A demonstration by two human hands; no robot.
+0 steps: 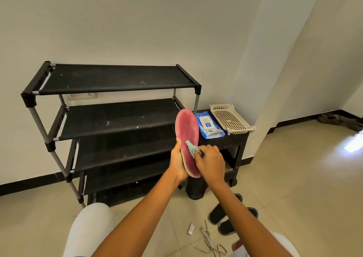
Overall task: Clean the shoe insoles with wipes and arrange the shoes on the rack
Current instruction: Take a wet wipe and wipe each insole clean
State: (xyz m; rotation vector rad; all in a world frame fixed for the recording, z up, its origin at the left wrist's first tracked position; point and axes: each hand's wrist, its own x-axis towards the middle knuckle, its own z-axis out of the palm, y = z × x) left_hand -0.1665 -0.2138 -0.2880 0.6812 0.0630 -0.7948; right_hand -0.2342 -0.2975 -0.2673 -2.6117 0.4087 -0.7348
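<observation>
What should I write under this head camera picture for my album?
Left hand holds a pink insole while the right hand rubs it with a wipe.

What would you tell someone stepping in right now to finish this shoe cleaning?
Left hand grips the pink insole, held upright. Right hand pinches a wipe against it, mid-clean.
Wipes pack and white basket sit on the small black stand. Black shoes and loose laces lie on the floor.
The shoe rack holds nothing visible.
Left: finish wiping, refit insoles, rack the shoes.
</observation>
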